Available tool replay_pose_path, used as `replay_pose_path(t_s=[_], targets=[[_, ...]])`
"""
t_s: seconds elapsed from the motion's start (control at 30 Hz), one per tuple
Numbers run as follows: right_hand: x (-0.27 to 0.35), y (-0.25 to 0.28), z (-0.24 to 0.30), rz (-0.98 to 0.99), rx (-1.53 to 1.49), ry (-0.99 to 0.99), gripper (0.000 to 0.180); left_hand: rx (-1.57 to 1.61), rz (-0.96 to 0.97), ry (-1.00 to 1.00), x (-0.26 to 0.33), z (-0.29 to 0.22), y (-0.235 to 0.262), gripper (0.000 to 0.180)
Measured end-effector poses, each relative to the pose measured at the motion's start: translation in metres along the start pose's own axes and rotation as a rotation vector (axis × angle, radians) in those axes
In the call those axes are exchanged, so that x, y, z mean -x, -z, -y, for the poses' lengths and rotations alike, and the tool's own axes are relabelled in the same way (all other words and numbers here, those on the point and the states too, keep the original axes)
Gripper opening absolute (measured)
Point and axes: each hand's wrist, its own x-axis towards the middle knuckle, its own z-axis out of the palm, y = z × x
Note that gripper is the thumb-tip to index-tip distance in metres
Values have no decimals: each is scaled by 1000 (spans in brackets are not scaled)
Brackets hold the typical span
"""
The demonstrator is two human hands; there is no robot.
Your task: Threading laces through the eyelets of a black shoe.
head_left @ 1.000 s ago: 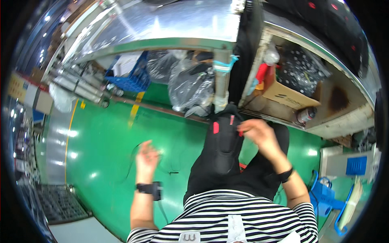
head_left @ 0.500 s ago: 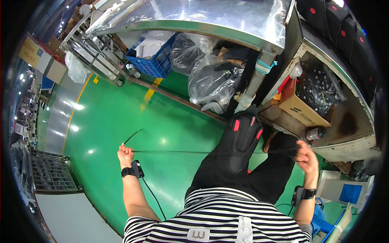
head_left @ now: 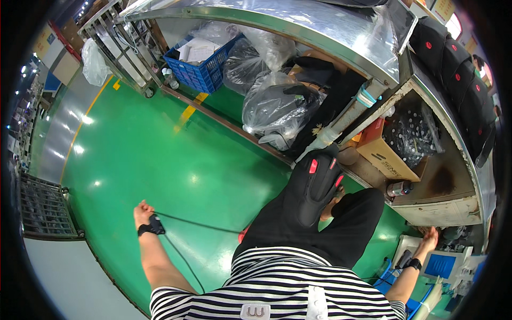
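My left hand [head_left: 143, 213] is out at the left over the floor, its fingers closed on a thin black cord [head_left: 194, 224]. The cord runs right and slightly down to my lap, where it gets lost against my black trousers. My right hand [head_left: 429, 240] reaches far out to the right, beside the lower edge of the metal cabinet. Its fingers look curled; what they hold, if anything, is too small to make out. On my thigh lies a black padded piece [head_left: 312, 192] with red patches, touched by neither hand. Each wrist wears a strap with a small black device.
A metal table [head_left: 320, 26] stands ahead, with a blue crate [head_left: 194, 74] and clear plastic bags [head_left: 280, 106] beneath it. In the open cabinet at right are a cardboard box [head_left: 386, 154] and a can [head_left: 399, 188]. Black padded items [head_left: 453, 64] lie on top. A grey-topped cart [head_left: 69, 272] stands at left.
My hands have spread wider and lower, the left going left, the right going right. The cord, level before, now slopes down toward my lap. My view has shifted slightly.
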Motion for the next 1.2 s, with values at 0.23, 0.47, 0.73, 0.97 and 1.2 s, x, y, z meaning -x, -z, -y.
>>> replay_pose_path(t_s=[0.23,0.47,0.73,0.97,1.2], targets=[[-3,62,88,-253,123,197,30,-242,-305,-288,-7,-95,69,21],[200,-176,55,618,389,108,19,-1946,437,-1571,56,133,-161,41],[417,-279,85,1229,570,-14,18,-1105,1376,-562,343,296,-277,9],[443,-265,38,1171,110,-570,22,-1398,1337,-767,359,311,-256,9],[446,-271,34,1146,106,-587,18,-1289,1355,-467,368,316,-261,9]])
